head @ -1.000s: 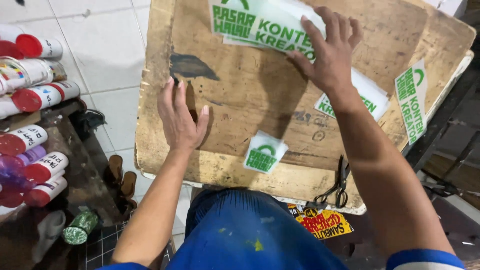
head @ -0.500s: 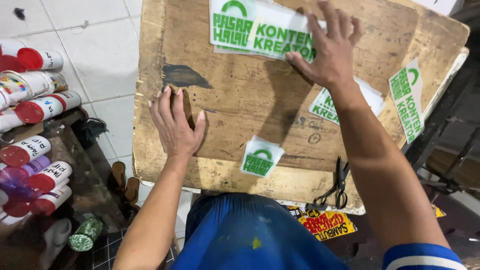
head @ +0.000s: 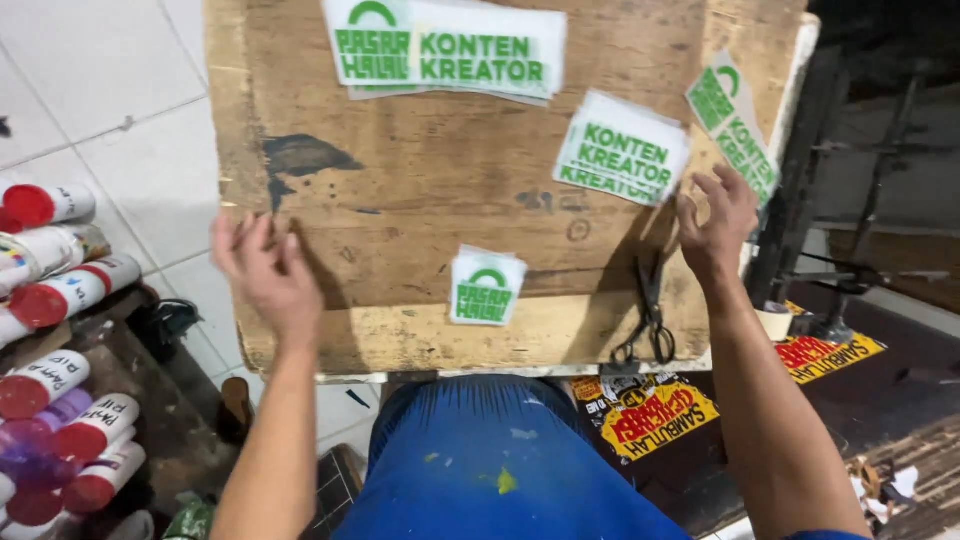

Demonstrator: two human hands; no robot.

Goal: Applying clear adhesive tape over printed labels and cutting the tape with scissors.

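A worn wooden board (head: 430, 200) lies across my lap. Several white stickers with green print rest on it: a long one (head: 450, 50) at the top, a mid-sized one (head: 622, 148) to the right, a narrow one (head: 735, 125) at the right edge and a small one (head: 486, 286) near the front. Black scissors (head: 648, 318) lie at the front right. My left hand (head: 262, 272) hovers open at the board's left edge, holding nothing. My right hand (head: 716, 222) is raised open near the right edge, just below the narrow sticker, fingers spread.
Spray cans with red caps (head: 55, 290) lie stacked on a rack at the left. White floor tiles show at the upper left. Printed yellow and red sheets (head: 650, 410) lie on the dark floor under the board. A tape roll (head: 772, 320) and a dark metal frame (head: 860, 200) stand at the right.
My right hand has left the long sticker at the top and pulled back to the board's right edge. My left hand has lifted off the board and slid to its left edge.
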